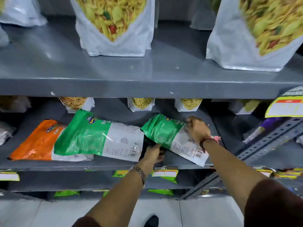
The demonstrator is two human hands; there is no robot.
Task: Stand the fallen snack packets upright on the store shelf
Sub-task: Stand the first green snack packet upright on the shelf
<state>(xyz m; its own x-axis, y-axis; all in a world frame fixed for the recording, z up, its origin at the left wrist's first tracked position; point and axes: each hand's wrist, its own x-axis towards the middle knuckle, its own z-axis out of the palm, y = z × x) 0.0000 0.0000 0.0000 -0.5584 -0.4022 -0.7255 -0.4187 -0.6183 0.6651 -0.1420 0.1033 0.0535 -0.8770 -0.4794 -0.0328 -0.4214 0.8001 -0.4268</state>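
Three snack packets lie flat on the middle grey shelf (pixel 114 166). An orange packet (pixel 37 141) is at the left, and a green-and-white packet (pixel 91 136) overlaps it. A second green-and-white packet (pixel 165 133) lies tilted to the right of these. My right hand (pixel 196 128) grips its far right edge. My left hand (pixel 154 153) holds its lower left edge, fingers tucked under it. The packet's white end hangs over the shelf's front edge.
Small packets of yellow snacks (pixel 141 104) stand upright at the back of the same shelf. Large clear pouches of mix (pixel 114 27) stand on the shelf above. A slotted metal upright (pixel 268 141) rises at the right. Price labels (pixel 164 172) hang on the shelf edge. Green packets fill the lower shelves.
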